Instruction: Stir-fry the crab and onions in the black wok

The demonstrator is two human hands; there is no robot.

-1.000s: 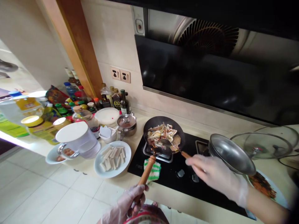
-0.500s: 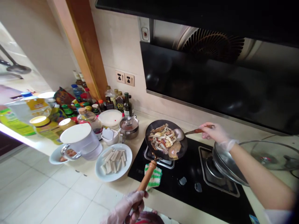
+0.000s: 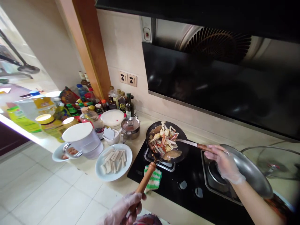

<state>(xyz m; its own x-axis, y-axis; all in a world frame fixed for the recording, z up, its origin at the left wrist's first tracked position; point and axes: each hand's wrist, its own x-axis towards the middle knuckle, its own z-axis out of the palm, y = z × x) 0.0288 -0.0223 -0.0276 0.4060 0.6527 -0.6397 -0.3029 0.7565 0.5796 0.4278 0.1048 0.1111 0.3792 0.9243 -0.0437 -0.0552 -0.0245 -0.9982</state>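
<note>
My left hand (image 3: 123, 209), in a clear plastic glove, grips the turned wooden handle (image 3: 145, 178) of a dark iron wok (image 3: 184, 150). The wok sits on a pan support over the left burner and holds cooked crab pieces (image 3: 164, 140) in sauce. My gloved right hand (image 3: 225, 164) holds a wooden-handled metal spatula (image 3: 194, 143), its blade hidden among the crab. A green-and-white sponge (image 3: 152, 179) lies just beneath the wok handle. The right hand hovers over the right burner (image 3: 215, 175) of the black glass hob (image 3: 187, 193).
A steel pan (image 3: 252, 172) and glass lid (image 3: 276, 162) stand right of the hob. Left of it are a plate of white sticks (image 3: 126, 162), a small steel pot (image 3: 130, 128), a white jug (image 3: 83, 140), and several bottles (image 3: 128, 106). A range hood (image 3: 199, 87) hangs above.
My right hand has come down from behind the wok, and the spatula now reaches into the crab. The crab has shifted in the wok. My left hand still grips the handle.
</note>
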